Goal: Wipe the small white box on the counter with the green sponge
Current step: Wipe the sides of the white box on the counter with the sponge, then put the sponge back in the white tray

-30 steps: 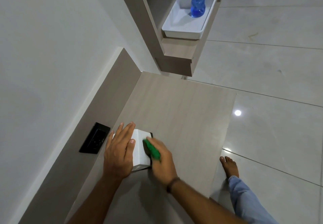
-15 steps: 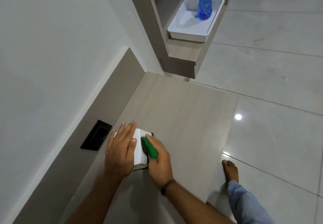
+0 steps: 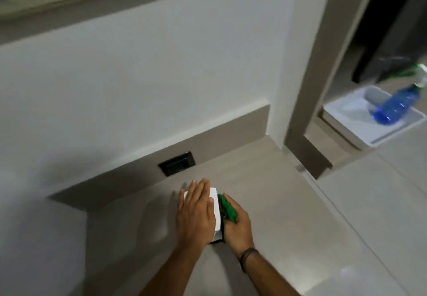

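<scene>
Wiping mid-task — right hand (image 3: 238, 223) clenched on crumpled green sponge (image 3: 227, 209), pressed against right side of small white rectangular box (image 3: 214, 210) on beige counter (image 3: 265, 203); left hand (image 3: 195, 212) flat on top, steadying — other faces likely left.

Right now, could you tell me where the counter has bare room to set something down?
The counter is bare beyond the small white box, up to the dark pillar, and along the floor-side edge. It is crowded where the left hand and right hand with the green sponge meet at the box.

Matt wood-look counter (image 3: 265, 194), glossy floor tiles (image 3: 381, 214)
</scene>
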